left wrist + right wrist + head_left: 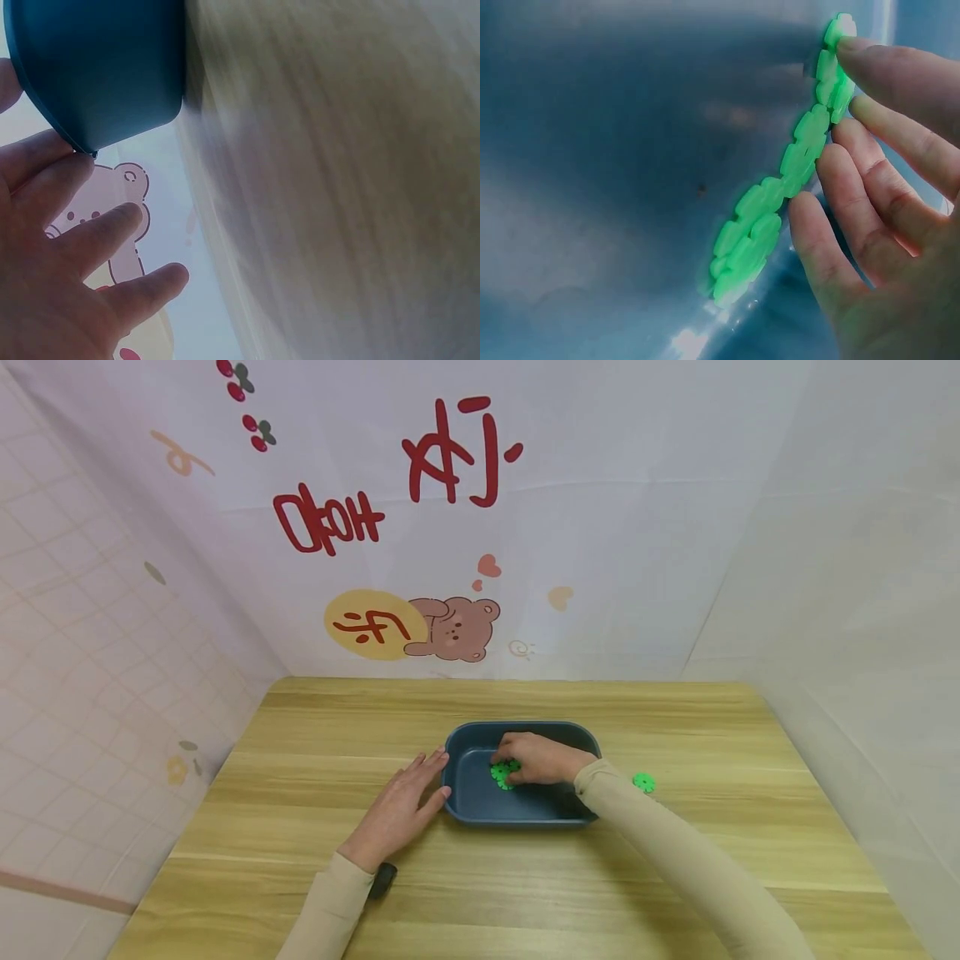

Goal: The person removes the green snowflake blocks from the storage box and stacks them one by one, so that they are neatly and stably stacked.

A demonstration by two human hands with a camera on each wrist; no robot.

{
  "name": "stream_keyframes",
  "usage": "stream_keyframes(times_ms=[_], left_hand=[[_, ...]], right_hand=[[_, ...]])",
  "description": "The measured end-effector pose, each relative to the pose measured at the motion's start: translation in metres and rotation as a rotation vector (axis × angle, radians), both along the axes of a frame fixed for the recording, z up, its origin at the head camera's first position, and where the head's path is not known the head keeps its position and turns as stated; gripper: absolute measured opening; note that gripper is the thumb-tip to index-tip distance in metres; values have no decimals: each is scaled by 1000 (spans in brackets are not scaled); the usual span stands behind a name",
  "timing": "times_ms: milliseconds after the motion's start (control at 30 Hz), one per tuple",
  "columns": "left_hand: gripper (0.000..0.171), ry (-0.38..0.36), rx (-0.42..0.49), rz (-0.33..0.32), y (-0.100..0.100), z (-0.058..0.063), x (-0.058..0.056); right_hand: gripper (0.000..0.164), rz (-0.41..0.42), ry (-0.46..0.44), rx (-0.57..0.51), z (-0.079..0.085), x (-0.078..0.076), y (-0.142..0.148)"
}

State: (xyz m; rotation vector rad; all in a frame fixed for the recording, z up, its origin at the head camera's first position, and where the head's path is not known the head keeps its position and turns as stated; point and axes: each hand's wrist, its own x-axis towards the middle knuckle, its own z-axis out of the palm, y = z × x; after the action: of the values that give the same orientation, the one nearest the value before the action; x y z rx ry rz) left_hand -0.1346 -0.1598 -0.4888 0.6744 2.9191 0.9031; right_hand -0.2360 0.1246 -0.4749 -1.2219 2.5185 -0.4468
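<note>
A dark blue rectangular plastic bin (465,817) rests on the table. My left hand (401,810) touches its left rim with thumb and fingertips; in the left wrist view, the other fingers of this hand (60,247) spread straight beside the bin's wall (105,75). Inside the bin, my right hand (542,758) bends over several green snowflake discs (501,774). From the right wrist, thumb and index finger of that hand (900,210) pinch the uppermost green disc (843,94). More green discs (750,240) lie in a row along the bin floor by the other fingertips.
One loose green disc (643,782) lies on the wooden table (675,718) to the right of the bin, near the right sleeve (690,868). A dark wrist strap piece (382,881) shows at the left wrist. Printed cloth (600,527) hangs behind the table.
</note>
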Motion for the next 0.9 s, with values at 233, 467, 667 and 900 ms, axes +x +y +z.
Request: stream_keyframes(times_ms=[233,467,667,900], left_hand=[[59,-2,-3,3,0,0,0],[59,-5,-5,6,0,0,0],[59,-9,-8,3,0,1,0],[59,4,-5,1,1,0,0]], right_hand=[[34,-6,-1,2,0,0,-1],[35,-13,1,2,-1,0,-2],[34,-13,2,-1,-1,1,-2],[31,-17,-2,0,-1,2,-3]])
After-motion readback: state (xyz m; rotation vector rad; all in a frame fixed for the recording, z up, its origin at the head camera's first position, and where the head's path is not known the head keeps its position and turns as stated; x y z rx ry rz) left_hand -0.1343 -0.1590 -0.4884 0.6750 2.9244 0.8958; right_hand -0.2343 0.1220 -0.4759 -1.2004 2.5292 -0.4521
